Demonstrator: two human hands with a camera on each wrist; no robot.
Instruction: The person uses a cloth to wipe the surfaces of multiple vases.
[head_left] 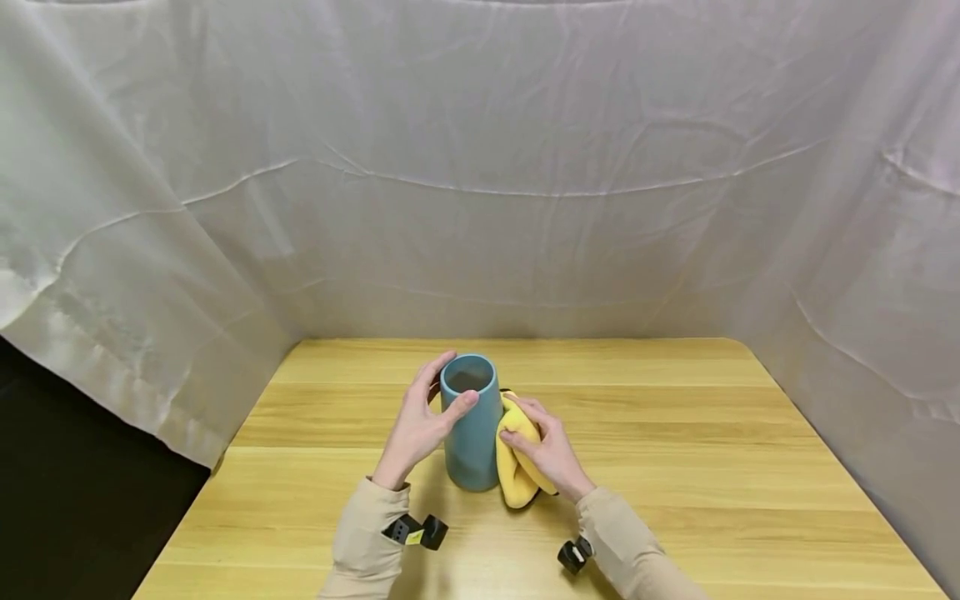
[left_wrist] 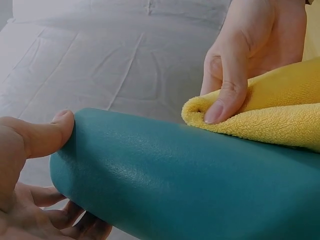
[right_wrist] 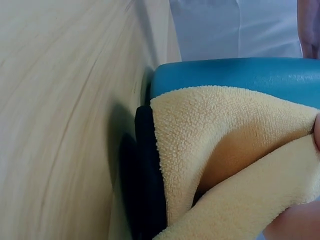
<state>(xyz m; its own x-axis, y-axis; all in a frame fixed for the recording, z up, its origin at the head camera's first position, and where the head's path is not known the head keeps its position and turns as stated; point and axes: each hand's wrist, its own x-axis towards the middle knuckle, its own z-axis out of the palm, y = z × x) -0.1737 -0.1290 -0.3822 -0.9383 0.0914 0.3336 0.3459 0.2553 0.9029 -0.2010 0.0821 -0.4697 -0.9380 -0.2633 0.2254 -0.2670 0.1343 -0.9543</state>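
Note:
A tall blue-teal vase stands upright on the wooden table, its round mouth facing up. My left hand grips it near the rim, thumb on the near side and fingers round the far left side. In my right hand is a folded yellow cloth with a dark edge, pinched between thumb and fingers against the vase's right side. In the left wrist view the cloth touches the vase just below the thumb. The right wrist view shows the cloth hanging close to the tabletop, partly covering the vase.
The light wooden table extends around the vase on both sides. Pale fabric curtains enclose the back and sides. A dark area lies beyond the table's left edge. Each sleeve carries a small black wrist camera.

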